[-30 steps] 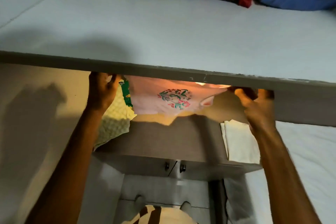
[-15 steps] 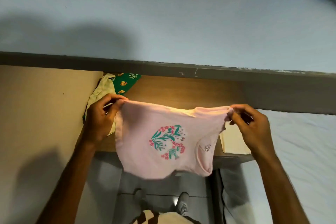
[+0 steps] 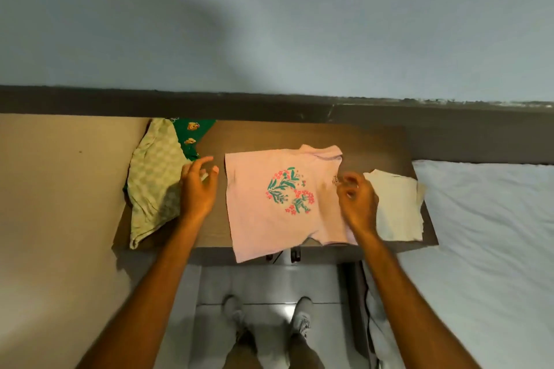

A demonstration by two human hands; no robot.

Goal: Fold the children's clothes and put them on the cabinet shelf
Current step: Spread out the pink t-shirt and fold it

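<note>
A pink child's t-shirt [image 3: 278, 207] with a floral print lies spread flat on the brown cabinet top [image 3: 269, 136], its lower hem hanging over the front edge. My left hand [image 3: 198, 186] hovers just left of the shirt, fingers apart, holding nothing. My right hand [image 3: 356, 201] is over the shirt's right side near the collar label, fingers loosely curled and empty. A yellow-green checked garment [image 3: 153, 180] lies at the left over a green printed piece [image 3: 192, 135]. A cream folded cloth [image 3: 395, 207] lies at the right.
A wide pale shelf surface [image 3: 269, 24] spans the view above the cabinet top, fronted by a dark edge [image 3: 269, 103]. A white bed [image 3: 491, 249] is to the right, a beige wall [image 3: 60, 219] to the left. My feet stand on the tiled floor [image 3: 269, 284] below.
The pink shirt, held up by both hands before, now lies flat on the cabinet top. Both hands have let go of it. The view has tilted down, and the stacked clothes have left the frame.
</note>
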